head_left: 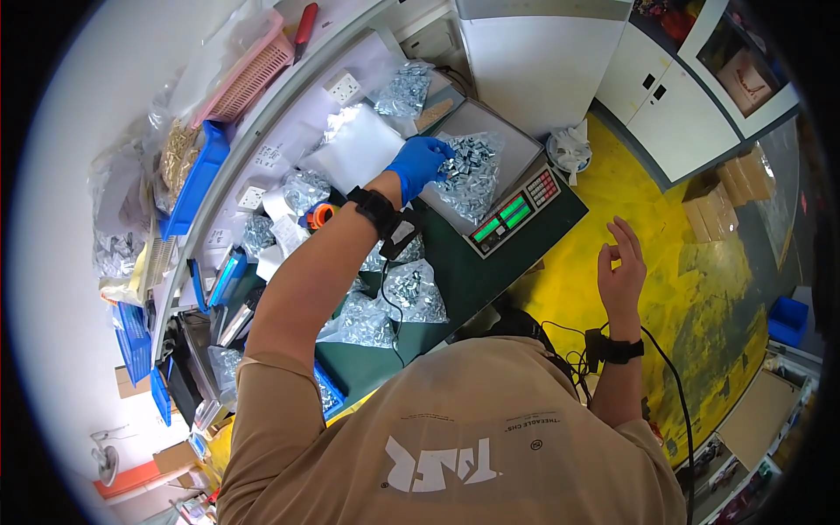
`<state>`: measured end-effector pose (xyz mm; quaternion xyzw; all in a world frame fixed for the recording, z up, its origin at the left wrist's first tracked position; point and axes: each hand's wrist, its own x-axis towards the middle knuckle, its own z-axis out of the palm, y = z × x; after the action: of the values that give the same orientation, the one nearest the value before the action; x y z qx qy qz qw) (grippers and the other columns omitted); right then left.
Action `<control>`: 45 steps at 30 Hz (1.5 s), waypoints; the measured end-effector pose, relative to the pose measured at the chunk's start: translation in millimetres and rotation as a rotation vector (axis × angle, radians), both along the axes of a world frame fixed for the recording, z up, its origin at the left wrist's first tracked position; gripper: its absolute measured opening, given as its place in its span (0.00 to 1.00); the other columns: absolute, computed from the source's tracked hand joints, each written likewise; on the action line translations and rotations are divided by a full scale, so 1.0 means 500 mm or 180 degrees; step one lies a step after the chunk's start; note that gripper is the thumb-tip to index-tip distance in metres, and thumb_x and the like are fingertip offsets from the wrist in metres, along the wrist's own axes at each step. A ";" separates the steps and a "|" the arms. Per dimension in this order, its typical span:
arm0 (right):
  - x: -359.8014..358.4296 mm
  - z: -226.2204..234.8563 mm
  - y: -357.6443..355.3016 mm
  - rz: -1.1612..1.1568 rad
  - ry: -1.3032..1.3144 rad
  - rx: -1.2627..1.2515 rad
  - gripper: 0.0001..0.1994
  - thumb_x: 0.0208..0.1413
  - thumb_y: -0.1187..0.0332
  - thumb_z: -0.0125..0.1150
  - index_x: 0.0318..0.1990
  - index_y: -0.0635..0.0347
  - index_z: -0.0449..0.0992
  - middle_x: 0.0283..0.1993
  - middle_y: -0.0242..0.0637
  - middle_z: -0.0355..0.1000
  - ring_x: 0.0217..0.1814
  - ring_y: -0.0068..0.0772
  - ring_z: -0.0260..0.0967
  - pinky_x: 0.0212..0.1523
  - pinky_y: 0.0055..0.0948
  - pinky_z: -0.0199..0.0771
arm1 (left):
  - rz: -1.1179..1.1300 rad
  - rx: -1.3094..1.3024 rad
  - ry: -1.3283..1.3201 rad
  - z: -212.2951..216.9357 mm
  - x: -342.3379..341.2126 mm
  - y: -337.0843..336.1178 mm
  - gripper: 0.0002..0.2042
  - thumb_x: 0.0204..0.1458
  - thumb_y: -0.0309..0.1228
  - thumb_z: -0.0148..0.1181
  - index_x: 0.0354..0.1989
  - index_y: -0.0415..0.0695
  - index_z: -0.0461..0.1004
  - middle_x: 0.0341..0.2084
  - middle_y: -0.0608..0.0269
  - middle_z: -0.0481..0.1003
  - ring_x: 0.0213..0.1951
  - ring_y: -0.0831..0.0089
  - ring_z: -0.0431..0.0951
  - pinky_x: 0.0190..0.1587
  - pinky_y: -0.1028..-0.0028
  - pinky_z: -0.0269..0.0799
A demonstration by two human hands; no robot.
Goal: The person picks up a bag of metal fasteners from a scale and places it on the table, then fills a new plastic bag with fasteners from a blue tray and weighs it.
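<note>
My left hand (pixel 419 166), in a blue glove, has its bent fingers closed at the left edge of a clear plastic bag of small metal parts (pixel 472 175). How much of the bag they pinch is partly hidden. Under the bag is the pan of a counting scale (pixel 523 140), whose green displays (pixel 501 219) are lit. Away to the right, over the floor, my bare right hand (pixel 621 269) holds nothing. Some of its fingers stretch out, while the thumb and a finger curl toward each other.
More bags of metal parts (pixel 414 291) lie on the green table (pixel 472 289), left of the scale. An orange tape roll (pixel 321 215) sits near the wall sockets. Shelving holds a pink basket (pixel 249 74) and a blue bin (pixel 197 179). A black cable (pixel 678 385) hangs beside my right arm.
</note>
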<state>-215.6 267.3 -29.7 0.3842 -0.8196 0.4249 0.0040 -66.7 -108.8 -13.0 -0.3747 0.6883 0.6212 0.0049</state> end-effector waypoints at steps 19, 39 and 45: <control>0.033 0.008 0.037 -0.0024 0.0063 0.0197 0.13 0.55 0.78 0.57 0.49 0.63 0.75 0.61 0.43 0.70 0.31 0.35 0.77 0.36 0.28 0.79 | -0.0604 -0.2196 -0.0139 0.007 -0.011 0.028 0.09 0.57 0.26 0.54 0.41 0.40 0.79 0.33 0.48 0.79 0.37 0.60 0.81 0.40 0.66 0.76; 0.029 -0.002 0.031 0.0028 0.0032 0.0227 0.12 0.55 0.78 0.57 0.47 0.63 0.76 0.60 0.42 0.71 0.32 0.35 0.77 0.35 0.28 0.78 | -0.0369 -0.0546 0.0089 0.083 0.010 0.021 0.10 0.60 0.32 0.56 0.44 0.42 0.80 0.28 0.66 0.75 0.29 0.80 0.72 0.34 0.78 0.70; 0.025 -0.007 0.027 0.0060 -0.0007 0.0236 0.11 0.55 0.77 0.57 0.46 0.63 0.77 0.59 0.41 0.72 0.32 0.35 0.77 0.34 0.28 0.77 | -0.0867 -0.1741 -0.0133 0.045 0.017 0.011 0.11 0.61 0.32 0.53 0.44 0.42 0.80 0.30 0.60 0.78 0.33 0.72 0.76 0.39 0.73 0.73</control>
<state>-203.1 280.9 -33.0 0.3913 -0.8312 0.3946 -0.0153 -58.3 -103.3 9.4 -0.2790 0.8736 0.3987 0.0012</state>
